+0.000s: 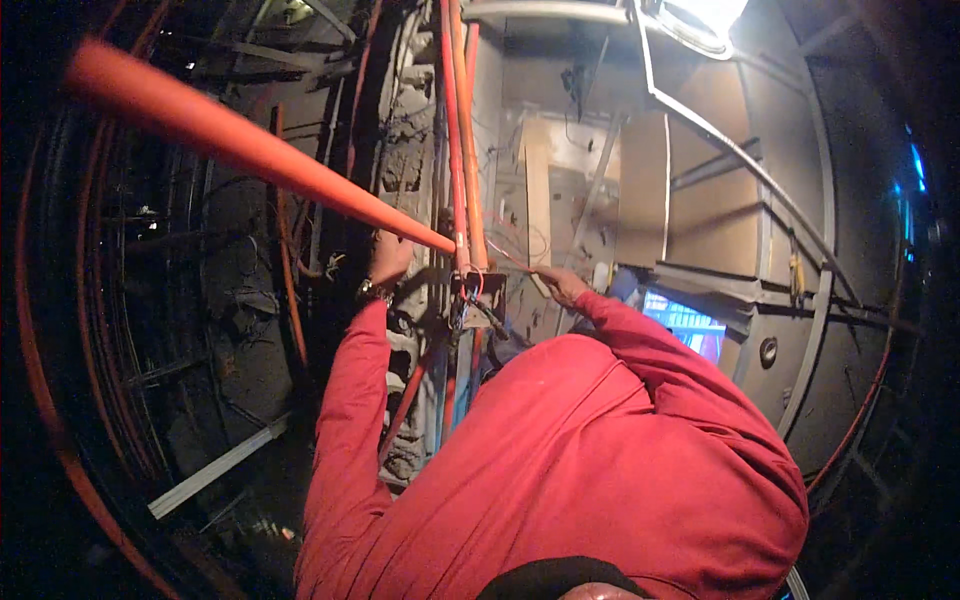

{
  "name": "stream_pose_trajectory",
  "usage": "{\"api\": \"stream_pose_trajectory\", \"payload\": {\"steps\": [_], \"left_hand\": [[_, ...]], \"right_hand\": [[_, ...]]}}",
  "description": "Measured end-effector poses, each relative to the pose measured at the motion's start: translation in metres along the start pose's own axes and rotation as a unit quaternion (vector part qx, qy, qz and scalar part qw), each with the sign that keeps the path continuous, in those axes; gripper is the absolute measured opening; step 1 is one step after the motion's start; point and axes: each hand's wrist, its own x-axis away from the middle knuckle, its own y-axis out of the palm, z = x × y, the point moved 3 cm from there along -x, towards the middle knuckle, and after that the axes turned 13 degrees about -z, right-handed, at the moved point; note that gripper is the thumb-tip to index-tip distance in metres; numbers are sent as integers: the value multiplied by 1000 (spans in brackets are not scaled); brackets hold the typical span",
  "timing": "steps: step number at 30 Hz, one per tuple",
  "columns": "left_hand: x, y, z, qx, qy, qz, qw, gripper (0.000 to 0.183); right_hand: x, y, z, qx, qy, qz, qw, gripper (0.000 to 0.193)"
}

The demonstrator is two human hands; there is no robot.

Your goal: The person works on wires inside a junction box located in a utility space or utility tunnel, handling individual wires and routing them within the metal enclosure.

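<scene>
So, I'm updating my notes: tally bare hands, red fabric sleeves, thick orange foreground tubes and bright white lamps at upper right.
Left bare hand and right bare hand: 2
Red fabric sleeves: 2
Thick orange foreground tube: 1
Bright white lamp: 1
Total: 6

No legible txt, nos. or signs in view. Blue-lit panel [686, 322] by person's R sleeve [640, 335] has pale rows, poss. txt, too small/blurry to read. Band [374, 292] on L wrist [383, 279]: detail too small to make out. Long orange tube [250, 150], upper L: blurred, can't tell if printed. Tan panels [710, 220], R: ditto.
</scene>
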Motion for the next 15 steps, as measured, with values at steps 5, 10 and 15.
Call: {"api": "stream_pose_trajectory", "payload": {"steps": [5, 10, 15], "left_hand": [[-15, 15, 0, 1, 23, 9, 1000, 28], [2, 2, 14, 49, -26, 14, 998, 30], [5, -2, 29, 29, -35, 20, 999, 34]], "right_hand": [[-58, 9, -43, 110, -45, 63, 991, 48], [-50, -1, -52, 2, 48, 25, 999, 32], [40, 14, 12, -8, 0, 88, 996, 30]]}}
